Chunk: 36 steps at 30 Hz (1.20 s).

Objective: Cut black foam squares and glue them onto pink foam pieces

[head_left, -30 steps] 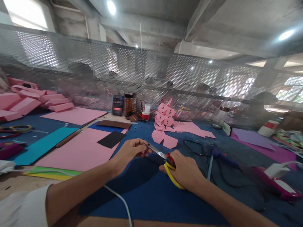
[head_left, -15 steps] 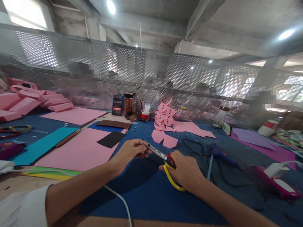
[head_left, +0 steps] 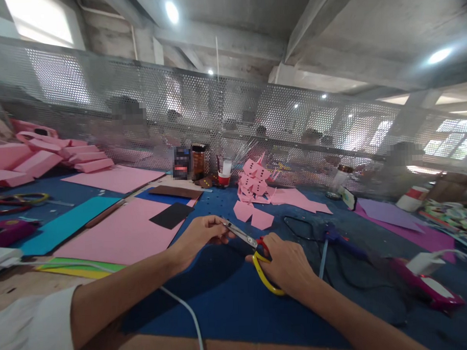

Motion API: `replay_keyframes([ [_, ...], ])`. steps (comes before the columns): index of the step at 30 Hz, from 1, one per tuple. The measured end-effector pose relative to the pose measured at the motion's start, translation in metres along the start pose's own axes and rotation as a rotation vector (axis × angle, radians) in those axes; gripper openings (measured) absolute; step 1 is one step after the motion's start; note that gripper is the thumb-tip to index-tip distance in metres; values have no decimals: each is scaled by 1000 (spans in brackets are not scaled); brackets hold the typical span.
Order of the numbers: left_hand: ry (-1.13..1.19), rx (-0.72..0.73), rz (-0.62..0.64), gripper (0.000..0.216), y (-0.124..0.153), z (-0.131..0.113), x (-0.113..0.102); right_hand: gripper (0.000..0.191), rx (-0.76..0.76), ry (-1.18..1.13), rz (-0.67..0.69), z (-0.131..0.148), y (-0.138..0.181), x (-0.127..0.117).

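My right hand (head_left: 286, 260) is closed around the handles of a pair of scissors (head_left: 268, 278), which have a yellow and a red loop. The metal blades point up and left, toward my left hand (head_left: 212, 231). Its fingers are pinched at the blade tips; whatever small thing they hold is too hidden to make out. Beneath both hands lies a dark blue mat (head_left: 218, 298). Just beyond the scissors are a cut pink paper piece (head_left: 254, 215) and a cluster of folded pink paper shapes (head_left: 253, 179) with black dots.
A blue glue gun (head_left: 345, 242) with its cord lies to the right, near a magenta power strip (head_left: 429, 285). On the left are pink sheets (head_left: 116, 232), a black paper piece (head_left: 171, 215) and a teal strip (head_left: 70, 221). A white cable (head_left: 188, 309) crosses the front edge. Perforated metal screen (head_left: 200, 104) behind.
Almost nothing differs. Both hands and the scissors stay in nearly the same place, with only a very slight shift at the blades.
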<state>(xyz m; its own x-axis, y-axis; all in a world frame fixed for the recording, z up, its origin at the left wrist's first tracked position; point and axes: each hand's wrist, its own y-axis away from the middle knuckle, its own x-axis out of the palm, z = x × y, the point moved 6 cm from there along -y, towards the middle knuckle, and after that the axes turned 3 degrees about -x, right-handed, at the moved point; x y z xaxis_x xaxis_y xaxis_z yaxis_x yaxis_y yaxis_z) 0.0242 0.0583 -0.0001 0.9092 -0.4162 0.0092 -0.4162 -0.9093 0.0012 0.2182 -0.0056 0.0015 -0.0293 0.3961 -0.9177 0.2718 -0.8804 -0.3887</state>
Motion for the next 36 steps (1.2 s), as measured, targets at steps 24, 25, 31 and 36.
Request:
replay_keyframes([
  [24,14,-12,42,17,-2,3,0,48,-7,-35,1,0,0,2],
  [25,14,-14,44,16,-1,2,0,47,-6,-34,5,0,0,2],
  [31,17,-7,56,14,-1,0,2,47,-7,-22,19,0,0,1],
  [36,28,-16,59,13,-1,1,2,47,-9,-9,16,0,0,1],
])
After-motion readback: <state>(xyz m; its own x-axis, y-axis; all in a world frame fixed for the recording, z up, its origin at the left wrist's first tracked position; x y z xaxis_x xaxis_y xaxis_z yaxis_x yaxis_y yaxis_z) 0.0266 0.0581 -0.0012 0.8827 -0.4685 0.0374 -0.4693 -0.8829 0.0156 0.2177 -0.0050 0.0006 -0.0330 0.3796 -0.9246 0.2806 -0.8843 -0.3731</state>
